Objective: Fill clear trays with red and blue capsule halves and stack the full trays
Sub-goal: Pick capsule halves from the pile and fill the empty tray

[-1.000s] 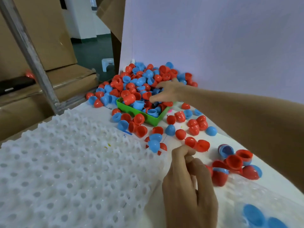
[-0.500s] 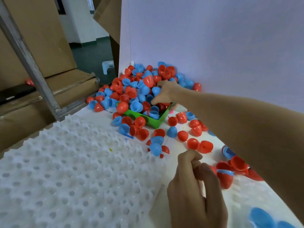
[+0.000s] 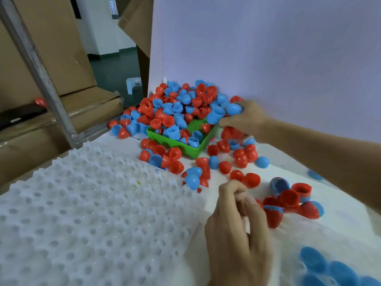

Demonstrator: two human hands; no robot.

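Note:
A heap of red and blue capsule halves (image 3: 177, 108) lies against the white wall and spills into a green basket (image 3: 191, 149). My right hand (image 3: 245, 120) reaches in from the right, its fingers curled round several blue halves (image 3: 233, 109) at the heap's right edge. My left hand (image 3: 237, 234) sits low in the middle with fingers curled, beside the right edge of the white dimpled tray (image 3: 82, 213); what is inside those fingers is hidden. Loose halves (image 3: 288, 201) lie just right of that hand. The tray's visible pockets hold nothing.
A second clear tray (image 3: 340, 240) at the bottom right holds blue halves (image 3: 321, 263). A metal post (image 3: 41, 75) and cardboard boxes (image 3: 41, 48) stand at the left. The white wall (image 3: 268, 58) closes off the back.
My right hand has moved right, out of the green basket, and has gathered blue halves. Part of the basket's mesh floor now shows. My left hand has stayed put.

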